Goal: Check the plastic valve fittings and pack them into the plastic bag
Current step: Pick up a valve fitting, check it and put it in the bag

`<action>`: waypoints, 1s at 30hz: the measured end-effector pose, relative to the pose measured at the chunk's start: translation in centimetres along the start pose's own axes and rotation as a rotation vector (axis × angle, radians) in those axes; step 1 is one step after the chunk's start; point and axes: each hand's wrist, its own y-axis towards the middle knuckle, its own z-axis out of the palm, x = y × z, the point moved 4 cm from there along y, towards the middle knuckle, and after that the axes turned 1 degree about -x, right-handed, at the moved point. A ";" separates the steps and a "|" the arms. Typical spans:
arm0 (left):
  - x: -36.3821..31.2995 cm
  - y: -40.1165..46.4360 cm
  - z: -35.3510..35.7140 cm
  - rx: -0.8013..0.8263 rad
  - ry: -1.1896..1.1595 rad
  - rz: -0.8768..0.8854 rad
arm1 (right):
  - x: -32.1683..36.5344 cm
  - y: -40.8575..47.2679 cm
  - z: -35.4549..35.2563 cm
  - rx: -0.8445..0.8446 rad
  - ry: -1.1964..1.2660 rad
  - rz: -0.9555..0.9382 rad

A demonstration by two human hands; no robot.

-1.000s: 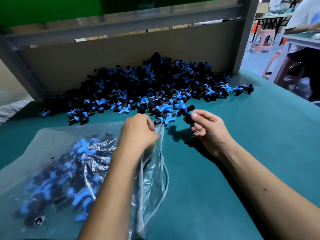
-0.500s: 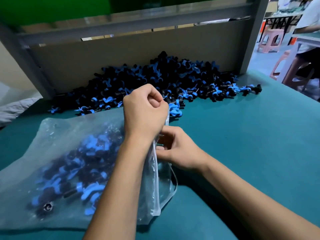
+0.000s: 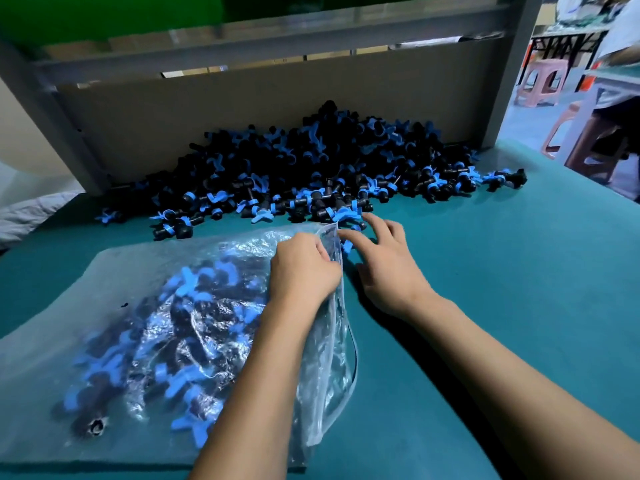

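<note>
The person's left hand [image 3: 304, 268] grips the rim of the plastic bag [image 3: 104, 306], fingers curled round the film at its mouth, and I'd say that grip is there to keep the opening lifted and facing the supply so each piece can go straight in. The bag lies flat on the teal table [image 3: 502, 289] with its mouth turned to the right, already holding a good many black-and-blue fittings that show through the film. The right hand [image 3: 388, 268] is spread, fingers straight and apart, holding nothing; its fingertips [image 3: 367, 218] reach the near edge of the pile of valve fittings [image 3: 311, 168], just beside the bag's top corner. That pile is banked against the cardboard backboard [image 3: 207, 112], which seems to stop it sliding off the far side, and a few strays trail out to the right. The next pick looks easy: the nearest fittings sit just beyond the bag mouth, so the trip is short. To the right the table is open cloth, room enough to turn a piece over and look at it. The bag's loose lip sags near the right wrist and could fold shut if the left hand slackens.
</note>
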 end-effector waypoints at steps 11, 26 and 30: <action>0.6 -0.3 -0.9 -0.010 0.098 -0.093 | -2.4 0.5 -0.7 -0.112 -0.033 0.119; -1.7 -1.3 3.0 0.226 -0.713 0.105 | -4.1 -1.9 -2.9 -0.185 1.211 0.456; -1.6 -1.6 3.4 0.317 -0.879 0.041 | -4.4 -1.9 -2.9 -0.306 1.128 0.459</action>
